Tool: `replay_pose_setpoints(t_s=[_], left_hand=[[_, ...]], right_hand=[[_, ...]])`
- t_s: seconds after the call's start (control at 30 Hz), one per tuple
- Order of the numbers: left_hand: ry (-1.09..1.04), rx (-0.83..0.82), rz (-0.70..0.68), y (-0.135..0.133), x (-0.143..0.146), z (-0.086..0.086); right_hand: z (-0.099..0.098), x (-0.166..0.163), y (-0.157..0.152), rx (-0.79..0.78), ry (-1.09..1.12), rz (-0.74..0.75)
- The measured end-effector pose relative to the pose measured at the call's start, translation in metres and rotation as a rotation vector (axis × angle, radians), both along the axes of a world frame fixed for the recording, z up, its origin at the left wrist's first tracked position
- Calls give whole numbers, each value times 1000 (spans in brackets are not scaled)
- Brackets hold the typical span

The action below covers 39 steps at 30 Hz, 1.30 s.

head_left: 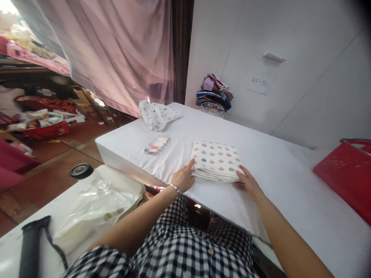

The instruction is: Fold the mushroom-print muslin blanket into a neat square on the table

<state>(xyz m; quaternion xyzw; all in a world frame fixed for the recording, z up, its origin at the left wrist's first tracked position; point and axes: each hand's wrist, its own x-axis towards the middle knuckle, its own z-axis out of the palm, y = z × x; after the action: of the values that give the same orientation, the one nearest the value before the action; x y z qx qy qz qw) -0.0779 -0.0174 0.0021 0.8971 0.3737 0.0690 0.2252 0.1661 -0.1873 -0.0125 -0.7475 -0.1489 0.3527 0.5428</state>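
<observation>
A folded white cloth (216, 159) lies flat on the white-covered table in front of me. Its print shows small grey shapes with a few red, blue and green ones, and the layered fold faces me. My left hand (183, 177), with a bracelet at the wrist, grips the near left corner. At the near right corner, my right hand (249, 183) holds the edge, thumb side on top and other fingers partly hidden below. Beyond the cloth, to the left, lies a blurred-out flat item (158, 146). Farther back is a crumpled white printed cloth (158, 116).
Folded clothes (213, 96) are stacked at the table's far edge by the white wall. A red container (348, 170) stands at the right. On a lower white surface at left are a clear plastic bag (95, 208), a black round cap (81, 171) and a dark tubular object (31, 247).
</observation>
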Motion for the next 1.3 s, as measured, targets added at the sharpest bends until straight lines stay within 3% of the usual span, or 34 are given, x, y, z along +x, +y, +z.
replay_pose_setpoints(t_s=[0.2,0.4,0.63,0.83,1.07,1.2,1.3], left_hand=[[-110,-156,131,17,1,12],[-68,-384,173,40,28,11],[-150,-347,189,50,41,5],[-75,-417,205,48,30,-10],[-32,-453,217,47,28,-10],[42,-357,174,48,28,-8],[94,-221,130,47,28,-5]], right_hand=[[-5,1,-3,42,16,-4],[2,1,-1,-20,-3,-16],[6,2,6,-218,-200,-4],[5,-1,5,-200,-269,54],[6,9,6,-261,-333,34],[2,20,4,-356,-583,59],[-1,26,5,-330,-608,57]])
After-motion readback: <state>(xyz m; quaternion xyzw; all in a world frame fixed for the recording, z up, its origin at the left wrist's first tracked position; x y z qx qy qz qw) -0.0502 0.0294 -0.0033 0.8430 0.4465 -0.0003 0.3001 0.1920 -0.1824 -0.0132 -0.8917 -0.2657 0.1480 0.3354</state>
